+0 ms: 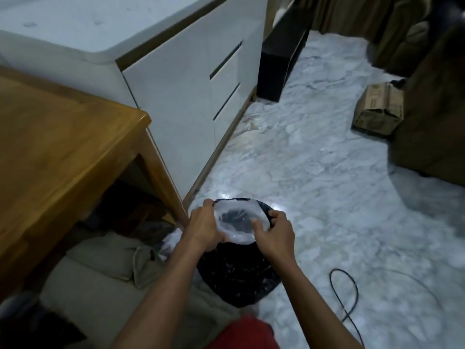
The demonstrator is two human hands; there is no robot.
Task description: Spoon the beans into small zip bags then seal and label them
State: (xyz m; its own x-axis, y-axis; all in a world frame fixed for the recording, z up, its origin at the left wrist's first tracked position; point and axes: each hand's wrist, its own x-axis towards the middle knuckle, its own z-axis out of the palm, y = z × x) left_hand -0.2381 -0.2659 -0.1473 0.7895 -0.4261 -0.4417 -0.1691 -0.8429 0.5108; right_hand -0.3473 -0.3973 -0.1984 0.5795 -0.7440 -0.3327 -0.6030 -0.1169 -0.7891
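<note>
From the head camera, nearest you at six o'clock is your red clothing (241, 333), and your two bare forearms run up from it toward the middle of the view. Your left hand (202, 227) grasps the nine o'clock side of a clear plastic bag's (236, 220) mouth, fingers curled over the rim. Your right hand (275, 235) pinches the three o'clock side of the same rim between thumb and fingers, so the mouth stands stretched wide and round. Dark contents show through the bottom of the bag; whether they are beans you cannot tell. The bag sits inside a black sack (236, 275) that stands on the marble floor (314, 172), just below centre. At nine o'clock is a wooden table (57, 137), with beige cushions (105, 258) under it at seven o'clock. A white drawer cabinet (191, 79) fills eleven to twelve o'clock. A cardboard box (377, 107) lies at two o'clock, and a black cable (344, 293) loops at four o'clock.
</note>
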